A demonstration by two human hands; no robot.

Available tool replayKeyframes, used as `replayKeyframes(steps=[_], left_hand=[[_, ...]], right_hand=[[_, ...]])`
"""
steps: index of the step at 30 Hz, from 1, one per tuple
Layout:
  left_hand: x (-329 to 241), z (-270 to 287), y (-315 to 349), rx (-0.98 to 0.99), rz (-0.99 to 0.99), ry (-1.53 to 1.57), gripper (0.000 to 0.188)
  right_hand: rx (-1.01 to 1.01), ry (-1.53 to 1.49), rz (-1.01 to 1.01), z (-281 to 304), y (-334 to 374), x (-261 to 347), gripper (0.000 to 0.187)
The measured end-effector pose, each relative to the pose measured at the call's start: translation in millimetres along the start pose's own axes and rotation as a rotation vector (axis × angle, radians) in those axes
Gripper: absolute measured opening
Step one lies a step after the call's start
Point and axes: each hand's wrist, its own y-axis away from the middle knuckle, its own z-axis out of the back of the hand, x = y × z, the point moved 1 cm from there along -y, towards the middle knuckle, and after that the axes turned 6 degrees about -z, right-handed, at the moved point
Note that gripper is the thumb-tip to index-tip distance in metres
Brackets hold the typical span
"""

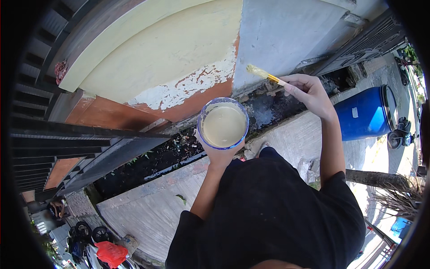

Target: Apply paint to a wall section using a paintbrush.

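Note:
My left hand (pixel 219 154) is wrapped round a blue-rimmed tub of paint (pixel 223 124) from below, and most of its fingers are hidden by the tub. Cream paint nearly fills what shows inside, with drips on the inner wall. To the right and farther off, my right hand (pixel 304 92) pinches a paintbrush (pixel 272 78) by its pale handle. Its bristles are coated in pale paint and point left, toward the wall (pixel 179 49), without visibly touching it. The wall is cream, with a peeling white patch and a bare reddish-brown strip along its bottom; a grey-blue section (pixel 282 36) adjoins it.
A dark drainage ditch (pixel 148 168) runs between the wall and the concrete paving (pixel 152 210). A blue barrel (pixel 365 114) lies at right, near a tree trunk (pixel 376 178). Dark metal bars (pixel 62 139) stand at left. Motorbikes and a red bag (pixel 111 253) are at lower left.

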Motion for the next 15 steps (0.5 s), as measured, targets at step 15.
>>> replayKeyframes(steps=[15], left_hand=[[16,67,-15,0.147,-0.214,0.013,0.122]], right_hand=[[0.299,1.102,0.507,-118,42,173,0.016]])
